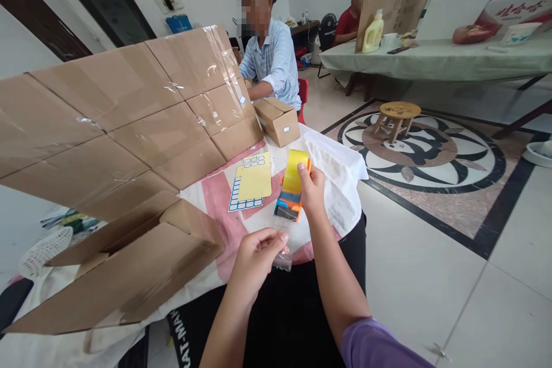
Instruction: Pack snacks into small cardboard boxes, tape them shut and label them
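Purple sleeve [379, 339] nearest, near right. Our right hand [312, 185] is closed around the tape dispenser [295, 178], over the cloth [334, 152]. Our left hand [257, 248], nearer, pinches clear tape [282, 263], fingertips together. We see label sheets [254, 184] left of the dispenser, small box [282, 123] farther off.

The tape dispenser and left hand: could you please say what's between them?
In the head view, clear tape links the tape dispenser and left hand.
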A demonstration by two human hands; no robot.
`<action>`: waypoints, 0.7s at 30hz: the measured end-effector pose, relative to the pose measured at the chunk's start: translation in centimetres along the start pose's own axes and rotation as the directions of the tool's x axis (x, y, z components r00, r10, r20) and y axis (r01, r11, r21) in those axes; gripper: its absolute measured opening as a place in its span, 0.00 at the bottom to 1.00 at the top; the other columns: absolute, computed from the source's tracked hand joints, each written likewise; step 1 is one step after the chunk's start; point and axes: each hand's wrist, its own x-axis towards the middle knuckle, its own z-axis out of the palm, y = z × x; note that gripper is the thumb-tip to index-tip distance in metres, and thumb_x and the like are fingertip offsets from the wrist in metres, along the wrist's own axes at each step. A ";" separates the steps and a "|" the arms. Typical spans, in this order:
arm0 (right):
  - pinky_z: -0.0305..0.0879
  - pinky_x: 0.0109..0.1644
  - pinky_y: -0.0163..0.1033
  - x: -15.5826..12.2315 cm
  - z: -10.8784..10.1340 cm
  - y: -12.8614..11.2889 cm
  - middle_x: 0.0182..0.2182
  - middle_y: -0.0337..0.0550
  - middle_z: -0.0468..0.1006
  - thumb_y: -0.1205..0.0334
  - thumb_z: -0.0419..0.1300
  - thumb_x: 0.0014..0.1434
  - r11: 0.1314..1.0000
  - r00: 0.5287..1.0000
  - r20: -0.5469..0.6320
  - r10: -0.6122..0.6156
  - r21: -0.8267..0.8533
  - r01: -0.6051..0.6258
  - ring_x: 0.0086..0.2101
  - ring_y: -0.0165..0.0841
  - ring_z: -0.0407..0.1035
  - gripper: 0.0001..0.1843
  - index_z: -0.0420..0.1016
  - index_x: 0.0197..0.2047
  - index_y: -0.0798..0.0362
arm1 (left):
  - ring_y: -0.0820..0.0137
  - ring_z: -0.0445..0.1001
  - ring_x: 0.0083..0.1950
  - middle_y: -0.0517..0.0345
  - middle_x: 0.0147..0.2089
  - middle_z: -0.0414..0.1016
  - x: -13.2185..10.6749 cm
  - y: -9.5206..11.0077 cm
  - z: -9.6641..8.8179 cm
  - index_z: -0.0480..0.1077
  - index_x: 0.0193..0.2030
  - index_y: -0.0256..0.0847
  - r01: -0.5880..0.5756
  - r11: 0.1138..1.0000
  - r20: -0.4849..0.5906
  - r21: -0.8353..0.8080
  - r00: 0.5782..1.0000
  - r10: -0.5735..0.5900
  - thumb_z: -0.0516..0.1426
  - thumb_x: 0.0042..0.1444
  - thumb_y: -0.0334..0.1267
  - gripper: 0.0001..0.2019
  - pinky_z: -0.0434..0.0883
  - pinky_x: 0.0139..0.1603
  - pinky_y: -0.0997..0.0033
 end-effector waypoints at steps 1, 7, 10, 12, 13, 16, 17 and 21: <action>0.53 0.25 0.33 0.0 0.0 -0.2 0.21 0.34 0.59 0.36 0.62 0.59 1.000 1.000 -0.011 0.012 0.022 -0.011 0.22 0.26 0.55 0.28 0.61 0.25 0.51 | 0.79 0.58 0.22 0.55 0.28 0.75 0.2 -0.4 0.0 0.76 0.29 0.36 0.001 1.000 0.004 0.016 1.000 -0.001 0.64 0.54 0.56 0.21 0.54 0.19 0.79; 0.54 0.23 0.32 -0.8 0.5 -2.0 0.20 0.34 0.61 0.36 0.63 0.58 0.992 0.995 -0.004 0.098 0.083 -0.098 0.21 0.25 0.56 0.28 0.63 0.25 0.52 | 0.73 0.66 0.24 0.52 0.28 0.78 2.6 -3.3 0.3 0.79 0.33 0.36 -0.086 0.996 -0.037 0.032 0.996 0.087 0.64 0.53 0.55 0.20 0.60 0.22 0.75; 0.58 0.23 0.33 -0.9 0.8 -2.3 0.20 0.35 0.65 0.36 0.63 0.58 0.965 0.973 0.019 0.231 0.123 -0.231 0.20 0.27 0.61 0.27 0.65 0.27 0.51 | 0.68 0.72 0.30 0.53 0.29 0.79 3.0 -3.8 0.3 0.79 0.31 0.37 -0.234 0.966 -0.069 0.106 0.968 0.242 0.62 0.57 0.50 0.16 0.67 0.31 0.71; 0.63 0.24 0.34 -0.9 1.0 -2.2 0.21 0.37 0.70 0.37 0.62 0.59 0.937 0.948 0.021 0.317 0.150 -0.316 0.22 0.31 0.66 0.25 0.68 0.29 0.52 | 0.69 0.71 0.31 0.55 0.29 0.79 2.9 -3.8 0.2 0.79 0.31 0.38 -0.313 0.930 -0.094 0.193 0.938 0.335 0.62 0.59 0.48 0.14 0.66 0.33 0.71; 0.66 0.25 0.35 -0.8 1.1 -2.0 0.23 0.39 0.72 0.37 0.61 0.60 0.922 0.936 0.030 0.352 0.159 -0.352 0.23 0.33 0.70 0.25 0.69 0.31 0.52 | 0.69 0.70 0.30 0.56 0.29 0.79 2.7 -3.7 0.2 0.79 0.31 0.39 -0.347 0.908 -0.101 0.235 0.920 0.378 0.61 0.60 0.47 0.14 0.65 0.33 0.71; 0.73 0.29 0.38 -0.4 1.2 -1.6 0.28 0.46 0.79 0.38 0.57 0.63 0.848 0.872 0.101 0.479 0.202 -0.489 0.29 0.39 0.77 0.24 0.74 0.37 0.54 | 0.70 0.69 0.30 0.57 0.31 0.79 2.3 -3.2 0.4 0.80 0.34 0.41 -0.434 0.844 -0.084 0.316 0.873 0.480 0.59 0.64 0.46 0.13 0.64 0.34 0.70; 0.74 0.31 0.40 -0.3 1.2 -1.5 0.30 0.48 0.81 0.39 0.55 0.64 0.808 0.836 0.143 0.529 0.218 -0.548 0.31 0.40 0.78 0.25 0.75 0.39 0.55 | 0.69 0.70 0.31 0.57 0.32 0.79 2.1 -3.1 0.5 0.80 0.35 0.42 -0.452 0.825 -0.073 0.339 0.862 0.502 0.58 0.65 0.46 0.13 0.64 0.35 0.70; 0.78 0.35 0.47 -0.1 1.5 -0.9 0.32 0.54 0.82 0.39 0.49 0.67 0.684 0.709 0.306 0.635 0.203 -0.700 0.32 0.44 0.79 0.29 0.78 0.37 0.56 | 0.68 0.68 0.31 0.57 0.31 0.79 1.9 -2.5 0.7 0.81 0.38 0.44 -0.478 0.769 -0.051 0.424 0.835 0.547 0.57 0.66 0.45 0.12 0.64 0.37 0.69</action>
